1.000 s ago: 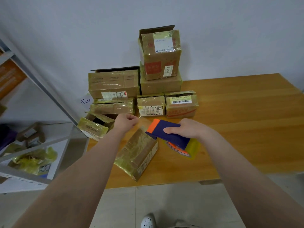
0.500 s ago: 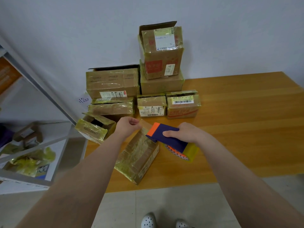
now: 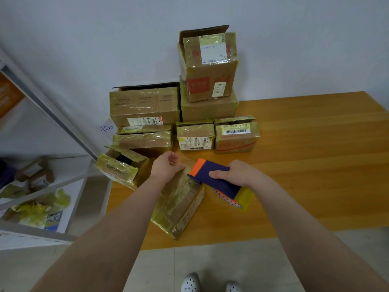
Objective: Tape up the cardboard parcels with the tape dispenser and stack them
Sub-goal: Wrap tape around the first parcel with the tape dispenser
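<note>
Right hand grips the dispenser, fingers wrapped round its blue body, nose just over the parcel's far end. Left hand pinches the tape end there. The parcel lies near the desk's front-left edge, strip not yet run. The stack at the back-left mostly looks taped. The box at the left edge gapes open, so it likely remains to do.

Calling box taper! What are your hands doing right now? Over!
Left hand pinches tape end above parcel. Right hand grips tape dispenser, tilted over parcel. Open box close beside left hand.
</note>
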